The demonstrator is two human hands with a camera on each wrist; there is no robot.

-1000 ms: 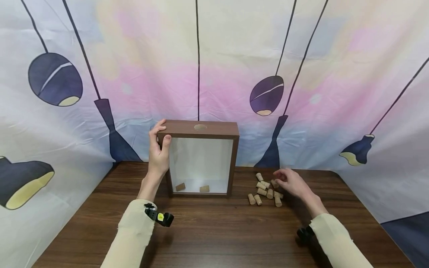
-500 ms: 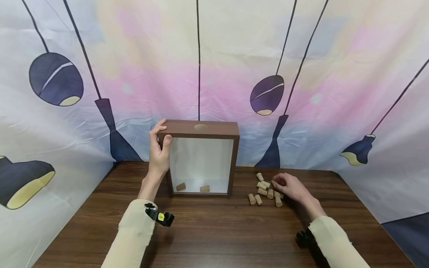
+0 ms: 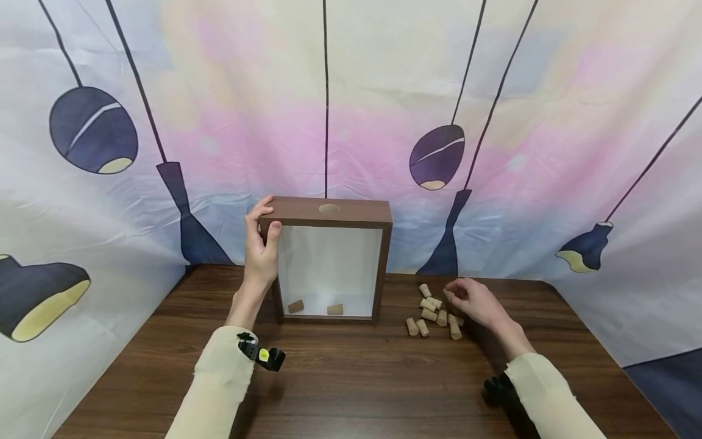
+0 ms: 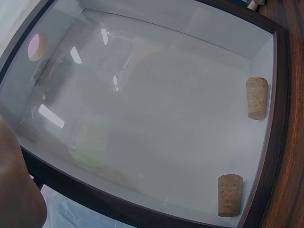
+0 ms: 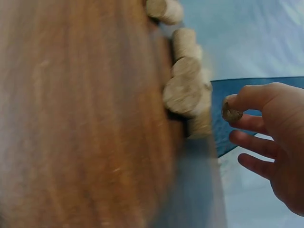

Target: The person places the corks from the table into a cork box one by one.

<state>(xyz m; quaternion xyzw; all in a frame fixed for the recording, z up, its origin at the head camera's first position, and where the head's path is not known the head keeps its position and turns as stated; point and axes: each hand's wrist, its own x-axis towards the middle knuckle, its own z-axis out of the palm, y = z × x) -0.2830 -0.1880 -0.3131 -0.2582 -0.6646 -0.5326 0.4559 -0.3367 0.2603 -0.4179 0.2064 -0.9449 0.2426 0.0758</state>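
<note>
A shallow brown wooden box (image 3: 384, 274) with a clear front stands upright on the table. My left hand (image 3: 261, 259) grips its upper left corner, thumb on the front and fingers over the top edge. Two corks, a left one (image 4: 230, 195) and a right one (image 4: 257, 98), lie inside at the bottom. A round hole (image 3: 329, 208) pierces the top side. To the right of the box, my right hand (image 3: 479, 303) pinches a cork (image 5: 232, 113) between thumb and forefinger, with the other fingers spread. It hovers just over the pile of corks (image 3: 428, 314).
The dark wooden table (image 3: 351, 384) runs back to a printed cloth backdrop (image 3: 362, 122) with painted lamps, close behind the box. Several loose corks lie between the box and my right hand. A small camera (image 3: 269, 358) is strapped at my left wrist.
My right hand came down on a cork at the pile's right side, took it between thumb and finger, and has risen slightly. My left hand and the box stay put.
</note>
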